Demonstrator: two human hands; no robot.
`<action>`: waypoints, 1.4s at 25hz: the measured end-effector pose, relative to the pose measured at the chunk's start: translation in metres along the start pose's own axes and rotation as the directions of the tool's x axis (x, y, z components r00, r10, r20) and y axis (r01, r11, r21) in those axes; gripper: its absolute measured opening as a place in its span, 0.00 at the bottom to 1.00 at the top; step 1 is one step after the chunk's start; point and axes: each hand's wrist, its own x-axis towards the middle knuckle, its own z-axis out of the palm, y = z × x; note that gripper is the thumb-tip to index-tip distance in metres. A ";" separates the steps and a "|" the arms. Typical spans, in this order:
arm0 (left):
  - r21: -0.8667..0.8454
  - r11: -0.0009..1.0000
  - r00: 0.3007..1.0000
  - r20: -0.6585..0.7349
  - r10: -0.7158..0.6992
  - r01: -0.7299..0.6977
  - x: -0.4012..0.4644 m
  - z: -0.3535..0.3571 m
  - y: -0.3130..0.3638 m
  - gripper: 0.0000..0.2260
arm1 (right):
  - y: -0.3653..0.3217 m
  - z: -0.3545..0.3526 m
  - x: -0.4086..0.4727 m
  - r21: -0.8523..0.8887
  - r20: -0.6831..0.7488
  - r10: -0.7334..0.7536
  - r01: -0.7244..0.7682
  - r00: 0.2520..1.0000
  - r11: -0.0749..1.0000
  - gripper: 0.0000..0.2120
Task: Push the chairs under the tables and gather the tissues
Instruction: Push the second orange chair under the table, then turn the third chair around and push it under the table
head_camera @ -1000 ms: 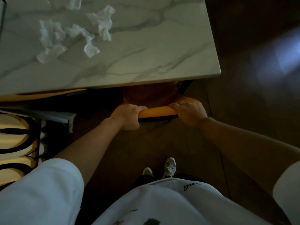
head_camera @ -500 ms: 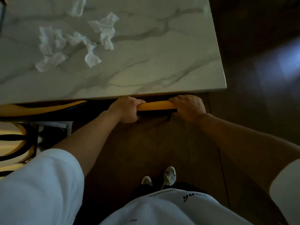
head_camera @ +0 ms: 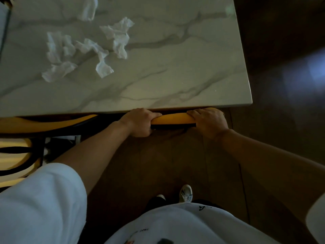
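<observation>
An orange chair (head_camera: 173, 118) stands tucked under the white marble table (head_camera: 184, 81); only the top of its backrest shows at the table's near edge. My left hand (head_camera: 139, 123) grips the left part of that backrest. My right hand (head_camera: 209, 121) grips the right part. Several crumpled white tissues (head_camera: 84, 53) lie scattered on the table's far left half, apart from both hands.
A second orange chair (head_camera: 44, 123) sits under the table to the left. A striped yellow-and-black seat (head_camera: 15, 155) stands at the left edge. Dark wooden floor (head_camera: 175, 164) lies below and to the right, where my shoes (head_camera: 185, 193) stand.
Both hands have pushed the chair forward; its seat has gone under the table, and the backrest now sits at the table edge.
</observation>
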 end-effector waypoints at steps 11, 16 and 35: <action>0.011 0.996 0.993 -0.077 -0.088 0.089 -0.004 0.006 0.009 0.29 | -0.005 -0.003 -0.001 -0.002 0.082 0.065 -0.065 0.995 0.998 0.26; 0.025 0.938 0.934 -0.103 -0.341 0.346 -0.017 0.012 0.036 0.25 | -0.015 -0.013 -0.003 0.015 0.194 0.123 -0.128 0.973 0.992 0.29; 0.086 0.996 0.970 -0.242 0.006 0.015 0.084 0.001 0.269 0.30 | 0.146 -0.034 -0.151 0.269 0.045 0.350 -0.349 0.936 0.898 0.36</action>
